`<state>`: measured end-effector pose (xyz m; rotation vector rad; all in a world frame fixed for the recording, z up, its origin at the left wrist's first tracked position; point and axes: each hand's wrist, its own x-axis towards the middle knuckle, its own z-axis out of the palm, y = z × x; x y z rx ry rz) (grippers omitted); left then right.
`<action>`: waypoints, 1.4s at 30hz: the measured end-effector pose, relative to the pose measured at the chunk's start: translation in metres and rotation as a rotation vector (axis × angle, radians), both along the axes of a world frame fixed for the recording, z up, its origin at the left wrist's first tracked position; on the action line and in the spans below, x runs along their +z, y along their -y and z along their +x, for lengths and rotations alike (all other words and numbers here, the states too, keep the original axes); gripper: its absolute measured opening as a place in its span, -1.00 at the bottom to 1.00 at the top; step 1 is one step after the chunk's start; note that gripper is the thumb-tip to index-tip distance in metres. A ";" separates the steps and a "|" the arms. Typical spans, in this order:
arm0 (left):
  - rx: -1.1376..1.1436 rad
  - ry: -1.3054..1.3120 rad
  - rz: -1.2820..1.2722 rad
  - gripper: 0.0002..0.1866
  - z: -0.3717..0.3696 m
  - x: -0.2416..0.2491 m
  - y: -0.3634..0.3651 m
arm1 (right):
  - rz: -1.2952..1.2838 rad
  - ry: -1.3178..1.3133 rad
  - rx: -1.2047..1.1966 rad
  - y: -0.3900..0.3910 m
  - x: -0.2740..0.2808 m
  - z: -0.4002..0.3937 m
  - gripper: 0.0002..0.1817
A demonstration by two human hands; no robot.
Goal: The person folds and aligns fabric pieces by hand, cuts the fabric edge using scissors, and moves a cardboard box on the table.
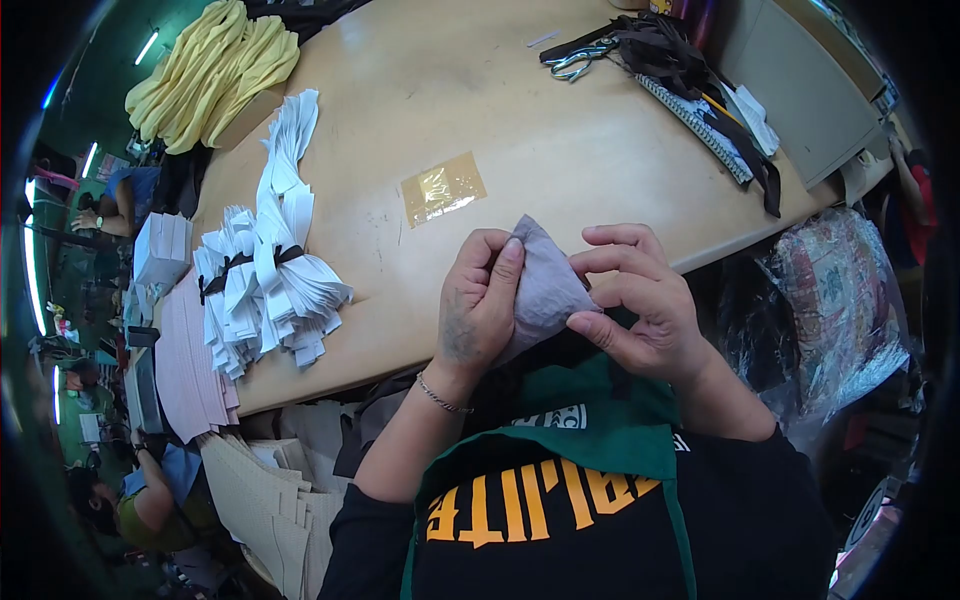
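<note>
A small folded piece of greyish-purple fabric is held up in front of my chest, near the table's front edge. My left hand grips its left side, the thumb pressed on the front face and the fingers curled behind. At the fabric's right edge is my right hand, its thumb and fingers bent around the lower right corner. Those fingertips are close to or touching the cloth, and the upper fingers are spread. What lies behind the fabric is hidden.
Bundled white strips tied with black bands lie at the table's left, below yellow fabric. Scissors, a spiral notebook and dark straps sit at the back right. Clear tape marks the tabletop. A plastic-wrapped bundle stands right.
</note>
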<state>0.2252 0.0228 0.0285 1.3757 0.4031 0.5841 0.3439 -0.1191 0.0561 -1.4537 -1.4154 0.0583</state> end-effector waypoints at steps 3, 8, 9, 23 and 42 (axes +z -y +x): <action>0.004 -0.017 0.042 -0.83 0.002 -0.001 0.000 | -0.015 0.002 0.014 0.001 -0.002 0.003 -0.77; 0.057 -0.016 0.200 -0.82 0.009 -0.006 0.005 | -0.056 -0.231 -0.059 -0.001 -0.007 0.001 -0.78; 0.063 -0.035 0.206 -0.81 0.009 -0.006 0.005 | -0.062 -0.269 -0.098 -0.002 -0.010 -0.001 -0.78; 0.017 -0.055 0.116 -0.84 0.010 -0.008 -0.002 | -0.174 -0.309 -0.112 0.001 -0.008 0.007 -0.76; -0.050 -0.030 0.130 -0.79 0.002 0.000 -0.002 | -0.134 -0.530 -0.101 -0.004 -0.021 -0.004 -0.74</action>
